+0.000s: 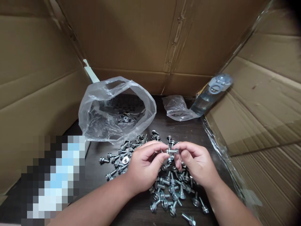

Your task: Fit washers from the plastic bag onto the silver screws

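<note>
A silver bolt (173,151) with a washer near one end lies sideways between my two hands, above a spread of similar bolts. My left hand (147,164) pinches its left end between thumb and forefinger. My right hand (196,160) is at its right end, the fingers curled and the forefinger tip near or touching it; whether they grip it is hard to tell. Several loose bolts with washers (164,196) cover the dark table (131,204) beneath and around both hands, and some are hidden by them.
An open clear plastic bag (150,106) with small parts inside stands at the back left. A smaller plastic bag (180,113) and a tilted water bottle (207,99) are at the back right. Cardboard walls (131,40) enclose the back and sides. A pixelated patch covers the lower left.
</note>
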### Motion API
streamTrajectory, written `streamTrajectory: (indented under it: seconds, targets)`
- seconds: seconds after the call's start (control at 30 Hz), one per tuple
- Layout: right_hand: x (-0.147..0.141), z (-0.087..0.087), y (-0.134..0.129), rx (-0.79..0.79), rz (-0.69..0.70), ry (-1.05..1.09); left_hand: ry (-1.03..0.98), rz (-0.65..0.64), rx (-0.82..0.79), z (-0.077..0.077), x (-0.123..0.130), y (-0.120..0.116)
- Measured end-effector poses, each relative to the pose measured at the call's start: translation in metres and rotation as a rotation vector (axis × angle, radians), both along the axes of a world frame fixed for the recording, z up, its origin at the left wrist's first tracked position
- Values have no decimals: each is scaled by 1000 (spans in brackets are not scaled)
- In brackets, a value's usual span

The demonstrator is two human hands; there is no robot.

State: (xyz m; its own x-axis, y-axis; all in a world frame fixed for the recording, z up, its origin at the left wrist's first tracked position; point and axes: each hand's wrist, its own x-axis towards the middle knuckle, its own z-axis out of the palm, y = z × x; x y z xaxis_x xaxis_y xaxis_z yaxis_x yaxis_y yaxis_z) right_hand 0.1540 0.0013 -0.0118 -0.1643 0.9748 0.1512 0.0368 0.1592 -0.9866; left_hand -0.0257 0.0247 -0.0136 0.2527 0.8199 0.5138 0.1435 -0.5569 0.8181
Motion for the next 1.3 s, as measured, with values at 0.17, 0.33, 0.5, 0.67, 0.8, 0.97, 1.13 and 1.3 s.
streamTrajectory:
  seconds: [0.17,0.33,0.5,0.67,0.8,0.97,1.13,1.3]
  targets:
    - [-3,3,-5,94,-30,88,-60,-31,39,5,1,-1]
    - [-7,3,-7,290,-88,-119,-89,-59,77,9,2,-2]
    - [-10,1,-13,72,-71,-161,-90,-93,106,8,2,-6]
    - [-8,4,-19,-26,-127,-191,-93,-54,84,4,5,-9]
    - [-2,-2,-15,233,-140,-375,-66,-46,85,-1,5,-9]
    - [1,-7,-11,347,-120,-458,27,-101,110,3,2,-8]
    - [2,-11,-13,142,-11,-379,7,-152,13,9,3,-8]
    - [-3,-11,-18,-233,-49,-176,22,-208,-64,9,3,-7]
